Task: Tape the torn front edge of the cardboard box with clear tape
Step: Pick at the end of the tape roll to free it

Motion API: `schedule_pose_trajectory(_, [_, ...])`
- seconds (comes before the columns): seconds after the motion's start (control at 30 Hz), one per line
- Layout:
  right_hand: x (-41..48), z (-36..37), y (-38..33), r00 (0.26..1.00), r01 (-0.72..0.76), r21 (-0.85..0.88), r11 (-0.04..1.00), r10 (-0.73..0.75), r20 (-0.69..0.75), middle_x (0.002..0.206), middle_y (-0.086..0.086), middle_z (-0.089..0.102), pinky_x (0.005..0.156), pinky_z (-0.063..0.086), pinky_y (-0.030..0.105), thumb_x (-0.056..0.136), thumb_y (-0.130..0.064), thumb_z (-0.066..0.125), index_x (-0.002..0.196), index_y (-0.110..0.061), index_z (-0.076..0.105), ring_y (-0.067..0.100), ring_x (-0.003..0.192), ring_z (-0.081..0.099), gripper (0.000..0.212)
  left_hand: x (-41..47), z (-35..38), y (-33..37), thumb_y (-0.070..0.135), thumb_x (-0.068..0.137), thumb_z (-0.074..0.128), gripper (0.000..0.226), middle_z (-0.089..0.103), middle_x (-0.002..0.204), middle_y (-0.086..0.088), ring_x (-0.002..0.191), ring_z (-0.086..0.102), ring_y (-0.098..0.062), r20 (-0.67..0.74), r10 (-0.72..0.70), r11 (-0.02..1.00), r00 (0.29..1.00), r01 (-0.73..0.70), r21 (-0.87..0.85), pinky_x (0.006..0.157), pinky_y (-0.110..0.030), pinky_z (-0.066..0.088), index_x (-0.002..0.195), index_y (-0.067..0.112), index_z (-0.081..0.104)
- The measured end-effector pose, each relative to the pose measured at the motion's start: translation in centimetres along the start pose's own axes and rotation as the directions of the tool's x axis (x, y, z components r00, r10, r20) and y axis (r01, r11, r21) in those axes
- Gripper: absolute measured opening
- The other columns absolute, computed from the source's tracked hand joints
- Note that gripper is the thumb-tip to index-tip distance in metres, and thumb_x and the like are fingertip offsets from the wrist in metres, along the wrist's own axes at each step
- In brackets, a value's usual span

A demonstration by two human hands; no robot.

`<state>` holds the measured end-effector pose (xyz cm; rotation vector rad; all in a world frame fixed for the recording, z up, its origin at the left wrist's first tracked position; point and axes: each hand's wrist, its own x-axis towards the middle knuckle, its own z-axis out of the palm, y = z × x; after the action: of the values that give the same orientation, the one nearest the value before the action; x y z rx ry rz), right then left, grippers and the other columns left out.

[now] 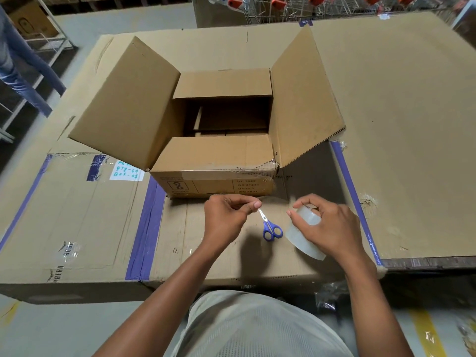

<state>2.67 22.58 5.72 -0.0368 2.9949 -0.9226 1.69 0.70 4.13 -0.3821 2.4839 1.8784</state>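
An open cardboard box (211, 155) stands on a large flat carton, its side flaps raised. Its front top edge (255, 169) is torn near the right corner, with some clear tape over it. Just in front of the box, my right hand (327, 228) grips a roll of clear tape (304, 234). My left hand (226, 217) pinches the free end of the tape, and a short clear strip stretches between the two hands. Small blue-handled scissors (269, 228) lie on the carton below the strip, between my hands.
The big carton (85, 222) under the box has purple tape stripes and a white handwritten label (127, 171). A second, higher cardboard surface (399, 124) lies to the right. Another person's legs in jeans (15, 63) are at far left. Shopping trolleys (309, 6) stand behind.
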Motion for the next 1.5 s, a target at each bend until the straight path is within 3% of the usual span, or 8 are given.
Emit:
schedule_pose_trajectory(0.23, [5.6, 0.4, -7.7, 0.999, 0.002, -0.099, 0.995, 0.002, 0.046, 0.104, -0.001, 0.074, 0.079, 0.045, 0.036, 0.082, -0.06, 0.069, 0.106, -0.037, 0.072, 0.027, 0.107, 0.064, 0.033, 2.7, -4.1, 0.7, 0.015, 0.076, 0.089, 0.011, 0.08, 0.079, 0.002, 0.077, 0.077, -0.009, -0.297, -0.014, 0.994, 0.955, -0.019, -0.109, 0.081, -0.028, 0.06, 0.083, 0.02, 0.083])
schedule_pose_trajectory(0.6, [9.6, 3.5, -17.4, 0.995, 0.021, -0.206, 0.978, -0.001, 0.096, 0.1, 0.007, 0.067, 0.07, 0.039, 0.034, 0.082, -0.029, 0.076, 0.1, -0.016, 0.071, 0.029, 0.09, 0.061, 0.023, 5.5, -9.4, -0.6, 0.021, 0.069, 0.093, 0.016, 0.08, 0.077, 0.006, 0.082, 0.077, -0.008, -0.48, -0.139, 0.98, 0.866, 0.05, -0.194, 0.091, -0.038, 0.061, 0.081, 0.018, 0.084])
schedule_pose_trajectory(0.83, [9.1, 3.7, -17.9, 0.994, 0.036, -0.181, 0.983, -0.017, 0.104, 0.096, 0.003, 0.067, 0.069, 0.04, 0.032, 0.083, -0.042, 0.077, 0.098, -0.021, 0.072, 0.024, 0.082, 0.055, 0.027, 5.7, -11.6, -1.1, 0.02, 0.073, 0.091, 0.013, 0.079, 0.073, 0.007, 0.073, 0.074, -0.008, -0.427, -0.094, 0.989, 0.899, 0.035, -0.143, 0.083, -0.035, 0.062, 0.073, 0.028, 0.081])
schedule_pose_trajectory(1.0, [6.6, 1.3, -15.0, 0.967, 0.049, 0.149, 0.988, -0.084, 0.239, 0.088, -0.02, 0.068, 0.067, 0.051, 0.028, 0.06, -0.072, 0.081, 0.094, -0.039, 0.074, 0.004, 0.082, 0.063, 0.047, 4.7, -13.3, 1.4, 0.01, 0.075, 0.088, 0.008, 0.076, 0.066, 0.001, 0.061, 0.066, -0.008, -0.249, -0.077, 0.984, 0.965, 0.034, -0.174, 0.059, -0.026, 0.049, 0.075, 0.015, 0.081])
schedule_pose_trajectory(1.17, [1.4, -1.5, -9.1, 0.863, -0.11, 0.476, 0.873, -0.154, 0.482, 0.098, -0.012, 0.074, 0.07, 0.061, 0.034, 0.045, -0.043, 0.097, 0.122, -0.049, 0.063, 0.012, 0.083, 0.068, 0.084, 3.5, -11.7, 4.6, 0.01, 0.075, 0.089, 0.007, 0.073, 0.061, -0.008, 0.053, 0.06, -0.017, 0.003, 0.084, 0.996, 0.996, -0.085, 0.006, 0.057, -0.037, 0.053, 0.074, 0.01, 0.081])
schedule_pose_trajectory(1.27, [-0.8, -1.2, -6.9, 0.899, -0.142, 0.436, 0.889, -0.068, 0.432, 0.094, -0.012, 0.072, 0.071, 0.062, 0.034, 0.051, -0.047, 0.096, 0.123, -0.054, 0.059, 0.009, 0.086, 0.068, 0.081, 3.7, -9.6, 5.0, 0.014, 0.074, 0.09, 0.008, 0.077, 0.067, -0.003, 0.063, 0.072, -0.025, 0.103, 0.116, 0.983, 0.988, -0.129, 0.13, 0.063, -0.048, 0.062, 0.076, 0.013, 0.082])
schedule_pose_trajectory(1.4, [-1.7, 1.2, -3.0, 0.948, -0.315, 0.031, 0.949, 0.313, 0.053, 0.074, -0.012, 0.063, 0.068, 0.045, 0.036, 0.058, -0.081, 0.074, 0.102, -0.054, 0.065, 0.017, 0.08, 0.06, 0.053, 3.7, -7.0, 4.7, 0.014, 0.073, 0.091, 0.012, 0.078, 0.069, 0.005, 0.069, 0.075, -0.02, 0.173, 0.114, 0.969, 0.978, -0.148, 0.196, 0.063, -0.039, 0.062, 0.073, 0.023, 0.082])
schedule_pose_trajectory(1.5, [-3.0, 2.0, -0.7, 0.929, -0.346, 0.078, 0.935, 0.33, 0.168, 0.086, -0.016, 0.071, 0.072, 0.051, 0.036, 0.05, -0.085, 0.069, 0.088, -0.051, 0.07, 0.014, 0.083, 0.063, 0.051, 3.3, -5.1, 4.8, 0.014, 0.074, 0.09, 0.01, 0.078, 0.07, 0.007, 0.068, 0.073, -0.012, 0.222, 0.108, 0.954, 0.969, -0.164, 0.251, 0.061, -0.034, 0.057, 0.076, 0.021, 0.084])
